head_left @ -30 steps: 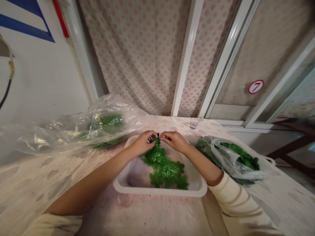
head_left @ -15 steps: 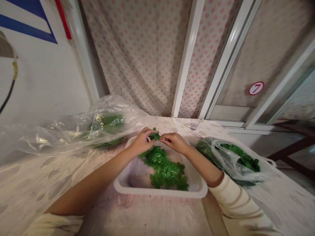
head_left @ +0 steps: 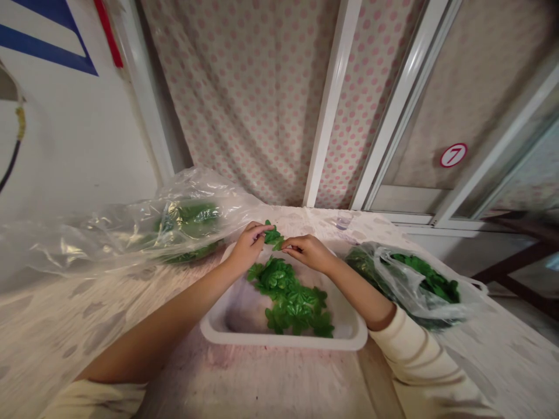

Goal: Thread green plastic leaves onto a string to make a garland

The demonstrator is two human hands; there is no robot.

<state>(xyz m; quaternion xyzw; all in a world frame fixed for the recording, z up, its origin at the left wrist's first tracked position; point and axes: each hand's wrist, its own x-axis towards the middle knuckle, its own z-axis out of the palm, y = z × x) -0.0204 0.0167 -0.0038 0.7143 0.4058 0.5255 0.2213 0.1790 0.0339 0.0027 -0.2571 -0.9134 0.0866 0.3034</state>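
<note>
Well, your left hand (head_left: 248,247) and right hand (head_left: 308,253) were pinching a sprig of green leaves (head_left: 273,236) between their fingertips, wrists bent inward, just above the far rim of a white plastic tray (head_left: 283,340). More leaves (head_left: 290,297) lay in the tray. A clear plastic bag (head_left: 196,215) on the left of the bench (head_left: 262,378) and a second bag (head_left: 414,291) on the right half hid the green contents, which were hard to make out.

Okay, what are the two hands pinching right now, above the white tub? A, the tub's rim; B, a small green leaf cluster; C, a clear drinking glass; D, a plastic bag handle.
B. The left hand and right hand both pinch a small green leaf cluster above the white plastic tub.
</note>
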